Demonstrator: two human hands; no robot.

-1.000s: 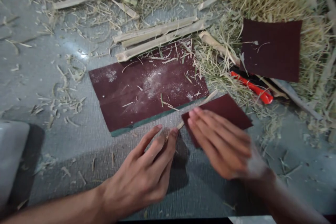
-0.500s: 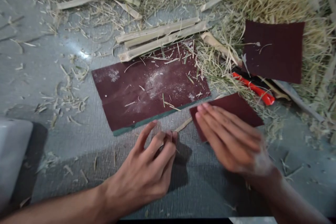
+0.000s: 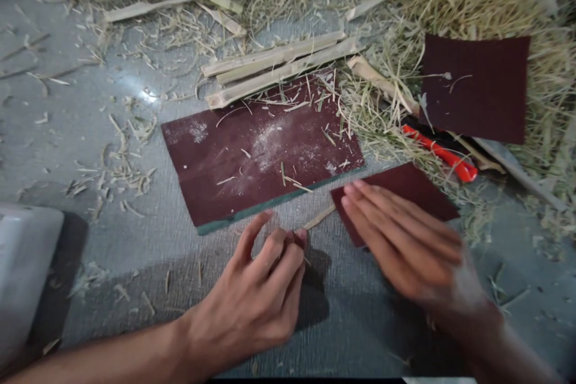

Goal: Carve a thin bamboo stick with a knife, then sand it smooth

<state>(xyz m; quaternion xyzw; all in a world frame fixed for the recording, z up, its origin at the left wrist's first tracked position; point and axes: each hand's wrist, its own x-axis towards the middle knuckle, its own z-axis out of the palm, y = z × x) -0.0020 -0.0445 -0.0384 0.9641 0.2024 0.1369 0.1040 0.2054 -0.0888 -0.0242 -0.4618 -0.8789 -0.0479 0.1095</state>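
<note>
My left hand point(image 3: 258, 294) pinches the near end of a thin bamboo stick point(image 3: 318, 216) with its fingertips against the grey floor. My right hand point(image 3: 405, 246) lies flat, fingers stretched together, pressing a small piece of dark red sandpaper point(image 3: 405, 186) onto the stick, which runs under the paper. Only a short stretch of the stick shows between the two hands. Just beyond my left hand lies a large dark red sandpaper sheet point(image 3: 256, 156), dusted with pale powder and slivers.
Split bamboo strips point(image 3: 279, 63) lie behind the large sheet. A heap of straw-like shavings point(image 3: 472, 0) fills the back right, with another sandpaper square point(image 3: 477, 87) on it and a red-handled tool point(image 3: 438, 153) half buried. A pale block point(image 3: 22, 264) sits at the left edge.
My right hand with the small sandpaper has slid to the right along the stick. My left hand's fingers have curled tighter on the stick's end.
</note>
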